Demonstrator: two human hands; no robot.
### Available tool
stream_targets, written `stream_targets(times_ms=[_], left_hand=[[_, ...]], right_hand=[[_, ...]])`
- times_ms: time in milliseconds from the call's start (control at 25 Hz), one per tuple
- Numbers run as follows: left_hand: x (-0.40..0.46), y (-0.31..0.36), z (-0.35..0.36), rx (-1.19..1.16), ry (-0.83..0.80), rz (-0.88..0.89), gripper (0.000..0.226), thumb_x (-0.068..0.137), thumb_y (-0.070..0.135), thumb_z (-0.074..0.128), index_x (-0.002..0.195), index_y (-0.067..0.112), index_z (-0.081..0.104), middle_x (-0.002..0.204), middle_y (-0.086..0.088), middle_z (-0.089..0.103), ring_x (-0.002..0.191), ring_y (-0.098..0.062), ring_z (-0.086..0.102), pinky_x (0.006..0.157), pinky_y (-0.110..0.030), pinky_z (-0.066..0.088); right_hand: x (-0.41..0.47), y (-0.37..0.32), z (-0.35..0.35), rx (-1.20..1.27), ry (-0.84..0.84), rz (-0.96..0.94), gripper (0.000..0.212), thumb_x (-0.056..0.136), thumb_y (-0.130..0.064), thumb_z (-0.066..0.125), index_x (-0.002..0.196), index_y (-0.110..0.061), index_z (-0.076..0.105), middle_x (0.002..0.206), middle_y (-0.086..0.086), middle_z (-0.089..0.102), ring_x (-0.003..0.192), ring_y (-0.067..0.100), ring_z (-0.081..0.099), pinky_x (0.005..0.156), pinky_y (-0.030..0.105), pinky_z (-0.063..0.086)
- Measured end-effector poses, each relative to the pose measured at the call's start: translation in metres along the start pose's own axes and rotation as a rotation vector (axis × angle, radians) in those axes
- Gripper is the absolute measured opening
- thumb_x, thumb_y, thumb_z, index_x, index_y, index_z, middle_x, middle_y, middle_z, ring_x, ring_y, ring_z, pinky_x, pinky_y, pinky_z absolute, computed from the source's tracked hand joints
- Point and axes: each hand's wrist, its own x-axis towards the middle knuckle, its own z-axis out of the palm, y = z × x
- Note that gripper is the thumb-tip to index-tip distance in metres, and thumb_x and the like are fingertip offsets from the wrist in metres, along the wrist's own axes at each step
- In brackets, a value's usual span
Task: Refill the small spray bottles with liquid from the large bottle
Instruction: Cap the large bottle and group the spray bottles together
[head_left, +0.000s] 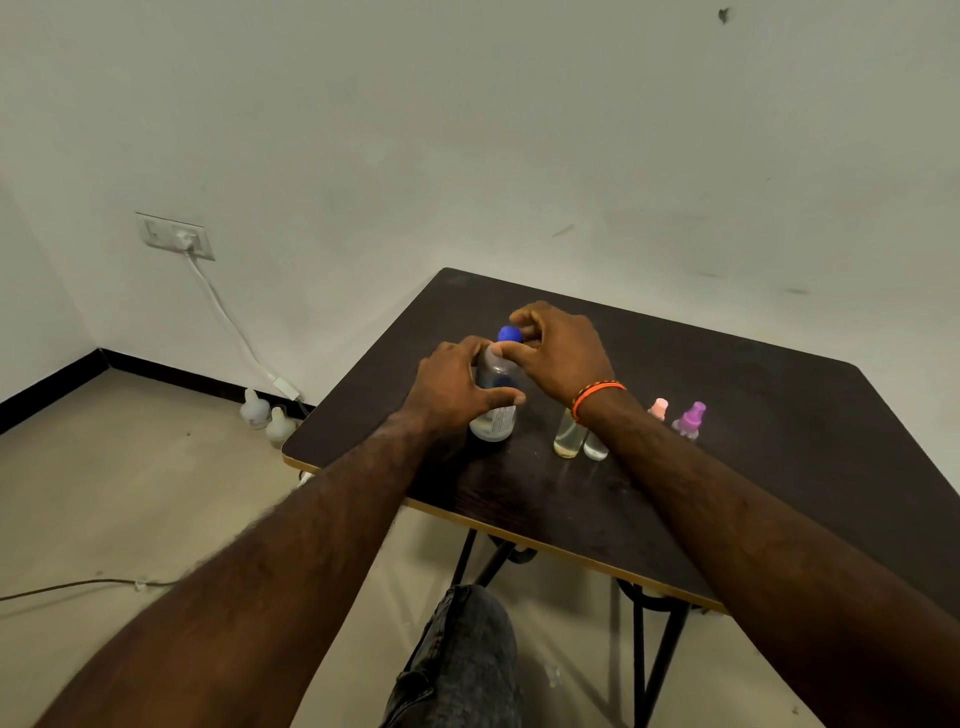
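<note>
On the dark wood-grain counter (753, 431), seen from the head camera, stands the large clear plastic bottle with a blue screw cap (496, 400), upright near the counter's left front edge. The left hand (454, 387) wraps around its body, fingers (470, 351) curled behind and thumb across the front label, most likely to keep the bottle from turning or tipping. The right hand (558, 353) comes over the top, its fingers (524, 317) pinched on the blue cap (509, 334); this pairing of one hand bracing and one hand twisting suggests the cap is being turned, though whether it is loosening or tightening cannot be told. A little liquid shows low in the bottle.

Just to the right, partly hidden under the right wrist with its orange bracelet (597, 396), stand two small clear spray bottle bodies (569, 441), side by side; one holds yellowish liquid, the other looks clear. Their necks are covered by the arm, so whether they are open cannot be seen. Further right, apart from them, sit a pink spray head (658, 408) and a purple spray head (691, 420), probably set aside so the small bottles can take liquid. Keeping them close together likely makes for a short pour.

Below the counter's edge a grey-trousered knee (462, 654) shows, and two white bottles (267, 418) stand on the floor by the wall.
</note>
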Motion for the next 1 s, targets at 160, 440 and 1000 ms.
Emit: stream_targets(times_ms=[160,440,1000], left_hand=[[0.0008,0.0000,0.0004,-0.015,0.000,0.001,0.069,0.064,0.064,0.086,0.118,0.027,0.063,0.102,0.013,0.067,0.092,-0.006,0.063,0.082,-0.031,0.055],[0.0013,-0.0021,0.0026,0.005,0.010,-0.020,0.079,0.055,0.082,0.075,0.116,0.033,0.062,0.102,0.015,0.068,0.095,-0.007,0.064,0.086,-0.038,0.058],[0.0021,-0.0017,0.0023,-0.007,0.001,-0.022,0.082,0.054,0.083,0.077,0.116,0.031,0.063,0.101,0.014,0.069,0.092,-0.006,0.066,0.082,-0.036,0.060]], right_hand=[[-0.0013,-0.0009,0.0010,0.050,-0.118,-0.023,0.072,0.083,-0.047,0.074,0.142,-0.021,0.045,0.134,-0.001,0.061,0.113,0.015,0.061,0.096,0.036,0.053],[-0.0007,-0.0047,-0.0021,0.014,0.001,0.027,0.065,0.082,-0.052,0.076,0.132,-0.020,0.053,0.113,-0.004,0.068,0.096,0.013,0.065,0.083,0.030,0.052],[-0.0022,-0.0020,-0.0011,0.157,-0.036,-0.016,0.050,0.088,-0.025,0.074,0.134,-0.019,0.055,0.121,-0.001,0.070,0.105,0.012,0.067,0.099,0.038,0.054]])
